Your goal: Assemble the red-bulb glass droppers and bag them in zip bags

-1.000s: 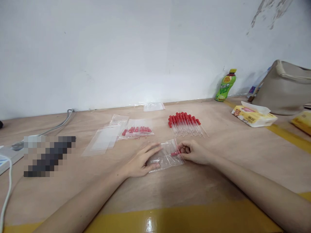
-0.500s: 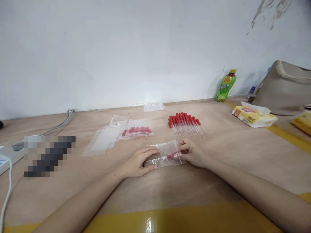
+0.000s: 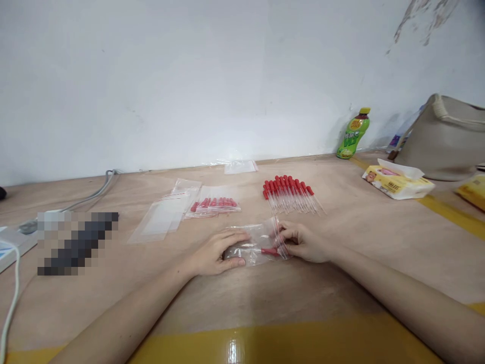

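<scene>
A clear zip bag (image 3: pixel 252 258) lies on the table between my hands, with one red-topped dropper (image 3: pixel 270 251) inside it. My left hand (image 3: pixel 220 253) rests on the bag's left end, thumb and fingers apart. At the right, my right hand (image 3: pixel 303 241) has its fingers closed on the zip end of the bag, close to the dropper's red bulb. Behind my right hand lies a fanned group of red-topped droppers (image 3: pixel 290 188). Filled bags of droppers (image 3: pixel 219 203) lie behind my left hand, beside flat, unfilled clear bags (image 3: pixel 161 217).
Against the wall are another clear bag (image 3: pixel 239 167) and a green bottle (image 3: pixel 353 135). A tissue pack (image 3: pixel 397 181) and a beige bag (image 3: pixel 439 141) stand at the right. A power strip (image 3: pixel 17 248) with cables and a blurred dark object (image 3: pixel 81 243) are at the left.
The fingers of my right hand have shifted at the bag's zip end. The dropper's red bulb sits slightly lower and more of it shows. My left hand has hardly moved.
</scene>
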`<move>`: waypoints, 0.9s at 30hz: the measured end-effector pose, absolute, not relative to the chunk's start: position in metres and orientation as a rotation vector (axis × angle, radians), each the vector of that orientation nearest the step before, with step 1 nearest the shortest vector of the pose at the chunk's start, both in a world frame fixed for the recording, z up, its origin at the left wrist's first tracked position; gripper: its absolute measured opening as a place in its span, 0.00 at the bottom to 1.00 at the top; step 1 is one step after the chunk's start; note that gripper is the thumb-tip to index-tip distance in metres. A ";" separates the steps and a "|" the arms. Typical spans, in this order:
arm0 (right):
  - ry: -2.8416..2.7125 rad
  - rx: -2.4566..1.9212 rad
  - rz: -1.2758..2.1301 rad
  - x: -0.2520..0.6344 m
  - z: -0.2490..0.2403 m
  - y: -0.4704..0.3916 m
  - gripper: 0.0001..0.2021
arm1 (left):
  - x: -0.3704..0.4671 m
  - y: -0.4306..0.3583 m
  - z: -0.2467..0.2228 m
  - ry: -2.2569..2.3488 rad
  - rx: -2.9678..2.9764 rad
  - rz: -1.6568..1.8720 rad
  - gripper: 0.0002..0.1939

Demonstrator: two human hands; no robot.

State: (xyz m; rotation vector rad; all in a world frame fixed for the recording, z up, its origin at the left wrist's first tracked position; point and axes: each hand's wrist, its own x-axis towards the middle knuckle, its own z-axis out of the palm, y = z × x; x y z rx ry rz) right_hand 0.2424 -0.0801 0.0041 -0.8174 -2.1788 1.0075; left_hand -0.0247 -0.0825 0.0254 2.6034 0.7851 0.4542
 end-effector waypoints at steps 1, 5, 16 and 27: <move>-2.213 -0.797 1.003 0.244 0.005 -0.080 0.07 | -0.025 -0.082 0.025 0.772 2.608 0.441 0.25; -2.211 -0.780 1.003 0.245 0.004 -0.079 0.08 | -0.026 -0.079 0.023 0.732 2.615 0.426 0.21; -2.016 -1.384 0.285 0.245 0.019 -0.036 0.07 | -0.026 -0.078 0.025 0.725 2.634 0.382 0.20; -1.871 -2.045 -0.183 0.198 0.031 0.029 0.14 | -0.030 -0.076 0.023 0.713 2.673 0.330 0.20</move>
